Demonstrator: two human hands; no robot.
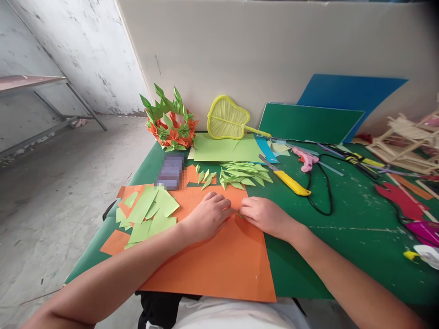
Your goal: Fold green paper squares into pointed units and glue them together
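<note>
My left hand [211, 214] and my right hand [262, 214] meet over a large orange sheet of paper [219, 269], fingertips pinched close together. Between them shows a sliver of a small green paper piece [239, 214]; the fingers hide most of it. Just beyond my hands lies a pile of folded green paper leaves [245, 173], with a few smaller ones [206, 177] to its left. Loose cut green paper pieces [154, 214] are heaped left of my left hand. A yellow utility knife [291, 183] with its blade out rests beyond my right hand.
At the back stand an orange-and-green folded-paper ring [171, 125], a yellow fan-shaped piece [226, 119] and green boards [308, 123]. A pixelated dark block [170, 171] lies left. A pink glue gun [304, 159] trails a black cord; wooden stick frames [408, 137] stand far right.
</note>
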